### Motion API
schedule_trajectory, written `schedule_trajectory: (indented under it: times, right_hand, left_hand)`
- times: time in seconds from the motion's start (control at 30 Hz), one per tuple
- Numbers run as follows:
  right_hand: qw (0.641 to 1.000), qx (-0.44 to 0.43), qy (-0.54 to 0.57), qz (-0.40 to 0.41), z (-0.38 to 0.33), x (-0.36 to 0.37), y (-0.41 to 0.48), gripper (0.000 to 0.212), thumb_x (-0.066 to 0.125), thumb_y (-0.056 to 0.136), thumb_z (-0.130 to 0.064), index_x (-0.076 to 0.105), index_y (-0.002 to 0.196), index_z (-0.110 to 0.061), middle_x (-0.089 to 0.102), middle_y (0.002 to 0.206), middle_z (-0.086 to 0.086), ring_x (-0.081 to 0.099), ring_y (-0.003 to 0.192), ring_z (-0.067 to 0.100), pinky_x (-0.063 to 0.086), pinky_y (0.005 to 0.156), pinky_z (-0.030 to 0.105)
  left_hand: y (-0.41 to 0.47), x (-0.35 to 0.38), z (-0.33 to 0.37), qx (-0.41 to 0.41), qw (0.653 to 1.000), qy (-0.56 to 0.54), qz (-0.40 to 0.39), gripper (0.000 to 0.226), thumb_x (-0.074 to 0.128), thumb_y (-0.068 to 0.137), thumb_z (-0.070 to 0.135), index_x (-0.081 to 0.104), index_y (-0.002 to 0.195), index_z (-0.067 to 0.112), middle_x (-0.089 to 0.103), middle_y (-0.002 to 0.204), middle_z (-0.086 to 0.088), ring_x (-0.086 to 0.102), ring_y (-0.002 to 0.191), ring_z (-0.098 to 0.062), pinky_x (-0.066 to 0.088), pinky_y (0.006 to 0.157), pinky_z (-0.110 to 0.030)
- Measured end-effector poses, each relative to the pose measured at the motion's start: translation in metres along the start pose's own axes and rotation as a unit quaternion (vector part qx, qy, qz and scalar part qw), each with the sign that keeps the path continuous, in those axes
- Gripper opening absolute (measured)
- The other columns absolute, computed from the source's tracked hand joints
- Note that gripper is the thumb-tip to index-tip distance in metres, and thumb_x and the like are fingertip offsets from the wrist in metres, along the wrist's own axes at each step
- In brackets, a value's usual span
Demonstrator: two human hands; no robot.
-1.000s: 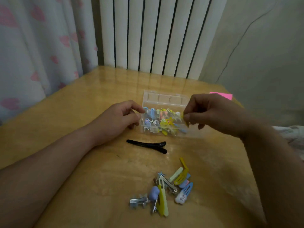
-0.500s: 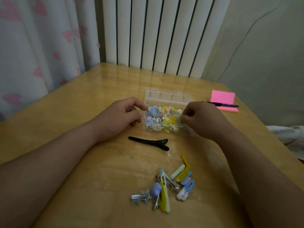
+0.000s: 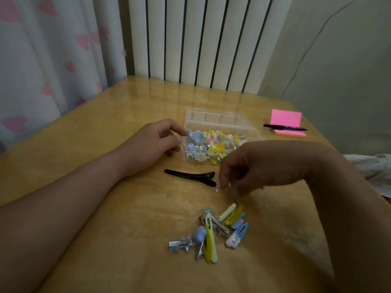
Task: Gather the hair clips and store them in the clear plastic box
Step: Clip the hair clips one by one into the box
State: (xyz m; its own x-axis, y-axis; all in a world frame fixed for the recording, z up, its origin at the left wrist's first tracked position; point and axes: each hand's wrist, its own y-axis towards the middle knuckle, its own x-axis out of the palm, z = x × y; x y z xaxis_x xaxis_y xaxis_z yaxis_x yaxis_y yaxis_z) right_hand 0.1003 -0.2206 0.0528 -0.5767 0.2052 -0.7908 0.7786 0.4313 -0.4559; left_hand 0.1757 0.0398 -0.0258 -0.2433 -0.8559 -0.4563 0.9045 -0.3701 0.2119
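The clear plastic box (image 3: 220, 119) stands open mid-table with several coloured hair clips (image 3: 211, 144) inside. My left hand (image 3: 152, 142) pinches the box's left wall between thumb and forefinger. A long black clip (image 3: 190, 176) lies just in front of the box. Nearer to me is a loose pile of several clips (image 3: 211, 231), yellow, blue, silver and one white figure. My right hand (image 3: 254, 166) hovers between box and pile, its blurred fingers pointing down just above the pile's far end. I see nothing held in it.
A pink sticky-note pad (image 3: 286, 119) with a black pen (image 3: 284, 127) on it lies at the far right of the wooden table (image 3: 105, 123). A radiator (image 3: 201, 39) and a curtain (image 3: 53, 60) stand behind. White cloth (image 3: 372, 170) lies past the right edge.
My right hand left the box and came down toward the loose pile; the yellow clip it pinched one second ago is gone from it. My left hand stayed at the box.
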Motion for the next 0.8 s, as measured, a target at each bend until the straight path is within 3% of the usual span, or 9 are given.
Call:
schedule_trajectory:
  times: [0.1,0.23,0.43,0.5,0.57,0.7,0.8]
  right_hand:
    - [0.998,0.007,-0.026,-0.060,-0.007,0.007,0.003,0.022,0.086,0.086,-0.032,0.075,0.105,-0.034,0.074,0.093,-0.012,0.063,0.077,-0.002,0.051,0.070,0.020]
    - [0.995,0.002,-0.068,-0.077,-0.011,0.009,0.007,0.016,0.084,0.088,-0.033,0.075,0.101,-0.030,0.070,0.083,-0.016,0.058,0.067,-0.006,0.043,0.060,0.012]
    - [0.997,-0.039,-0.062,-0.029,-0.007,0.004,0.001,0.004,0.078,0.094,-0.029,0.077,0.098,-0.029,0.075,0.092,-0.011,0.065,0.079,0.002,0.051,0.075,0.024]
    - [0.998,-0.066,-0.002,0.015,0.002,-0.007,-0.011,0.008,0.074,0.097,-0.022,0.076,0.095,-0.030,0.075,0.089,-0.010,0.067,0.079,0.003,0.053,0.076,0.027]
    - [0.988,-0.074,0.066,0.115,0.017,-0.017,-0.018,0.010,0.073,0.098,-0.017,0.074,0.094,-0.026,0.076,0.087,-0.006,0.069,0.078,0.008,0.054,0.072,0.033]
    - [0.925,0.017,0.110,0.364,0.048,-0.022,-0.008,0.006,0.079,0.093,-0.023,0.074,0.090,-0.021,0.078,0.083,-0.002,0.070,0.073,0.009,0.053,0.069,0.035]
    - [0.915,0.077,0.068,0.391,0.057,-0.014,0.008,0.010,0.080,0.092,-0.026,0.074,0.088,-0.020,0.075,0.083,-0.004,0.070,0.081,0.016,0.057,0.072,0.035]
  left_hand:
    - [0.000,-0.001,-0.001,0.001,1.000,0.006,-0.001,0.021,0.061,0.103,0.007,0.074,0.117,0.018,0.074,0.089,-0.013,0.065,0.074,-0.011,0.054,0.075,-0.017]
    - [0.001,-0.001,-0.003,-0.002,1.000,0.005,0.000,0.022,0.062,0.102,0.008,0.074,0.116,0.021,0.073,0.085,-0.006,0.066,0.074,-0.011,0.054,0.076,-0.018]
    - [0.002,-0.001,-0.002,-0.005,1.000,-0.002,-0.001,0.021,0.063,0.102,0.010,0.074,0.116,0.021,0.073,0.085,-0.005,0.066,0.074,-0.010,0.054,0.077,-0.020]
    - [0.001,0.000,-0.002,-0.005,1.000,-0.005,0.000,0.021,0.063,0.102,0.009,0.074,0.115,0.021,0.072,0.083,-0.004,0.065,0.073,-0.010,0.053,0.075,-0.017]
    - [0.001,0.000,-0.002,-0.005,1.000,-0.008,0.001,0.021,0.063,0.101,0.008,0.074,0.115,0.020,0.071,0.081,-0.002,0.065,0.072,-0.009,0.053,0.074,-0.015]
    - [0.001,0.000,-0.003,-0.004,1.000,-0.006,-0.004,0.022,0.063,0.101,0.006,0.073,0.115,0.020,0.071,0.079,-0.001,0.065,0.072,-0.009,0.052,0.074,-0.016]
    - [0.002,0.000,-0.002,-0.002,1.000,-0.004,-0.003,0.022,0.063,0.101,0.006,0.073,0.115,0.020,0.071,0.079,-0.001,0.065,0.073,-0.010,0.052,0.073,-0.015]
